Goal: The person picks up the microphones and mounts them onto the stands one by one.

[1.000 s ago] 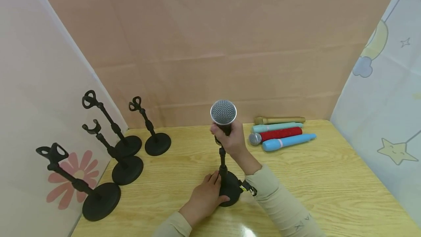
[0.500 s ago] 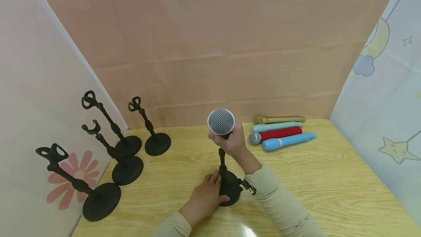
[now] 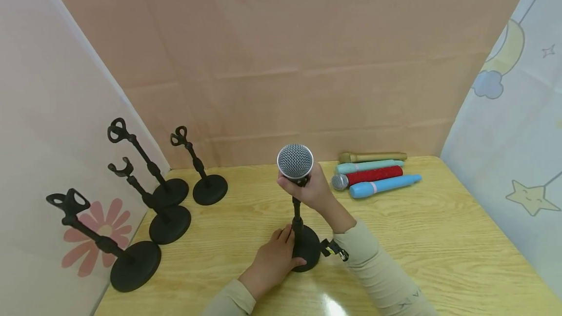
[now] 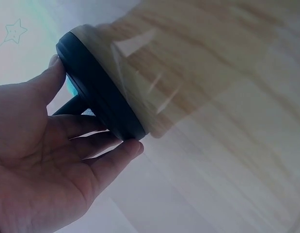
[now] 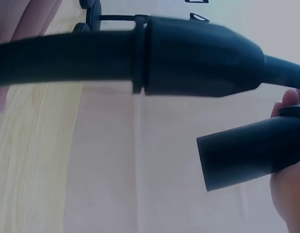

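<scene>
Mid-table stands a black microphone stand (image 3: 307, 250) with a round base. My left hand (image 3: 272, 257) grips that base, thumb on the near edge and fingers on the far side, as the left wrist view also shows at the base rim (image 4: 99, 90). My right hand (image 3: 315, 190) holds a black microphone (image 3: 295, 161) with a silver mesh head at the top of the stand. In the right wrist view the microphone's handle (image 5: 246, 155) sticks out below the hand, alongside the stand's pole (image 5: 198, 57). The hand hides most of the clip.
Several black stands with bare clips, such as the nearest one (image 3: 135, 266), stand at the left. On the right lie a gold microphone (image 3: 373, 157), a mint one (image 3: 371, 166), a red one (image 3: 375, 175) and a blue one (image 3: 386, 187). Cloth walls enclose the back and sides.
The microphone's head has come down and slightly left over the stand, the right hand moving with it, mostly in the first half second. The left hand stays on the base.
</scene>
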{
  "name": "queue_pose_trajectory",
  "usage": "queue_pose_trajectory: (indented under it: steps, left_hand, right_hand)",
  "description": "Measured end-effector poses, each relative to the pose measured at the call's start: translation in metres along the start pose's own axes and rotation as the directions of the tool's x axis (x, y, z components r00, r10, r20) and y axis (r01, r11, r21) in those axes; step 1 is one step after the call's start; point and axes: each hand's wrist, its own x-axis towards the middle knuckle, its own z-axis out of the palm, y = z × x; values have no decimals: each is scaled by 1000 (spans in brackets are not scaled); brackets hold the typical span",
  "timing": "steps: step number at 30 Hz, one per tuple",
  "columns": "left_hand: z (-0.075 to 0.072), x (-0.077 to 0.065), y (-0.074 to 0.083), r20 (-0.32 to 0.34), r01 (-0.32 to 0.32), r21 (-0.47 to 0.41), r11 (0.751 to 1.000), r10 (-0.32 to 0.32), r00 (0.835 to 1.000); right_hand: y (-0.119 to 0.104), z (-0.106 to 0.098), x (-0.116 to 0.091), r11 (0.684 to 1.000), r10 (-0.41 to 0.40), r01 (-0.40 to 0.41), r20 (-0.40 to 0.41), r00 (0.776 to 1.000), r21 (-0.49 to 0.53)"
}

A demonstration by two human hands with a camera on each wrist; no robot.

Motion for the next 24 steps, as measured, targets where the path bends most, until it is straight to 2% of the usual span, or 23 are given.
queue_pose_trajectory:
  steps: [4, 8, 12, 15, 19, 24]
  left_hand:
    - [-2, 0, 0, 3, 3, -2, 1000, -3, 1000]
    - [-3, -1, 1, 4, 2, 0, 1000, -2, 1000]
    - [-3, -2, 1, -2, -4, 2, 1000, 4, 1000]
    - [-2, -2, 0, -10, -7, 0, 1000, 7, 1000]
    - [0, -3, -2, -17, -11, -2, 1000, 11, 1000]
    - [-4, -4, -4, -6, -17, -34, 999, 17, 1000]
  right_hand:
    - [-1, 0, -2, 998, 55, -55, -26, 998, -17]
    - [-2, -1, -2, 998, 56, -56, -14, 998, -8]
    - [-4, -4, 0, 999, 39, -39, 28, 999, -29]
    - [-8, -8, -1, 997, 59, -55, 77, 995, -58]
    - [-14, -14, -3, 983, 118, -100, 116, 986, -151]
    - [-16, -27, -15, 940, 128, -96, 77, 989, -327]
